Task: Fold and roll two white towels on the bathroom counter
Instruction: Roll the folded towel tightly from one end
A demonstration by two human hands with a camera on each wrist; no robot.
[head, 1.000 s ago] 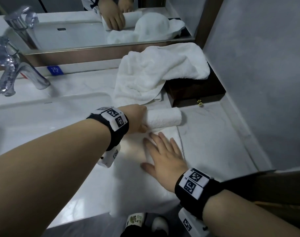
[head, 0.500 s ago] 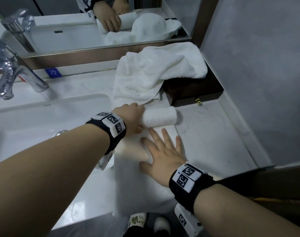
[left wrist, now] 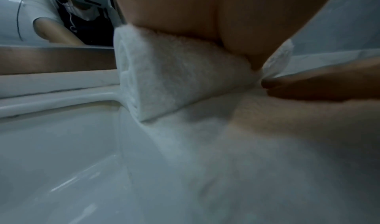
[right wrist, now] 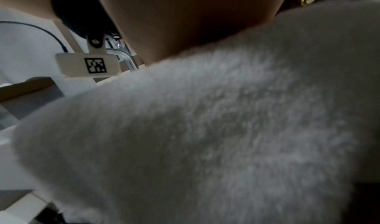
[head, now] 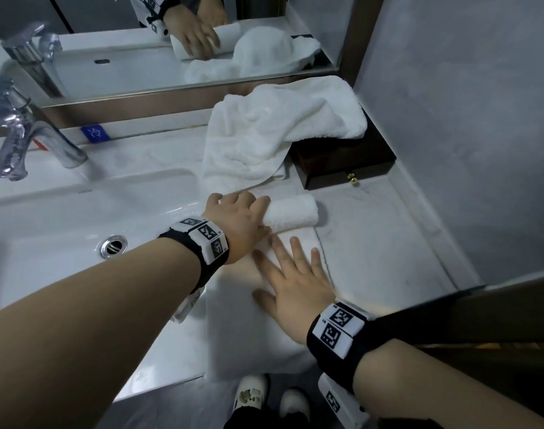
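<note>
One white towel lies flat along the counter, and its far end is wound into a tight roll. My left hand grips the left part of that roll, fingers curled over its top; in the left wrist view the palm presses on the roll. My right hand lies flat with spread fingers on the unrolled part just before the roll; the terry cloth fills the right wrist view. A second white towel lies crumpled at the back, draped over a dark box.
The dark wooden box with a brass knob stands in the back right corner against the grey wall. A white sink basin with its drain and a chrome faucet is to the left. A mirror runs behind.
Both hands stay on the same towel. My left fingers have curled a little farther over the roll, and my right hand has stayed flat just before it.
</note>
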